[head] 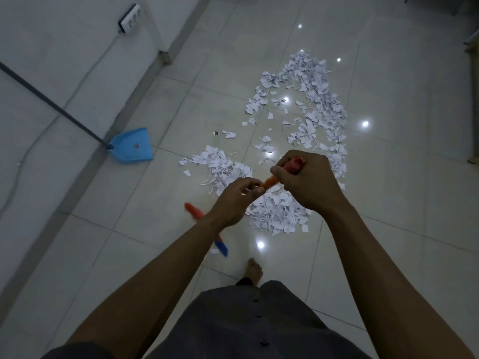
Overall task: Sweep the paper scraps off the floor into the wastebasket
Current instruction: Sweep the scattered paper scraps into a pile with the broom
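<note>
Tiled floor (388,229): glossy, with lamp reflections across it. Paper scraps (318,104): a broad loose ring fills the centre and upper right of the frame, densest at the near end directly below my hands, and a few strays lie toward the left. Dustpan (132,147), blue, long-handled: it stands at the left of the frame by the wall base, well apart from the heap. Wastebasket: not in view. Broom (269,183): the orange shaft crosses the centre of the frame; the bristle head (193,211) is low, left of centre, blurred, just beside the near heap. Right hand (308,182): wrapped tight round the top of the shaft at its red cap. Left hand (233,200): fingers and thumb curled round the shaft just below. Assessment: gathering stage, pile not yet consolidated. Recommendation: I should make short, low strokes, draw the far arc inward toward the near heap, collect the left strays, and avoid flicking, since light scraps will likely scatter.
</note>
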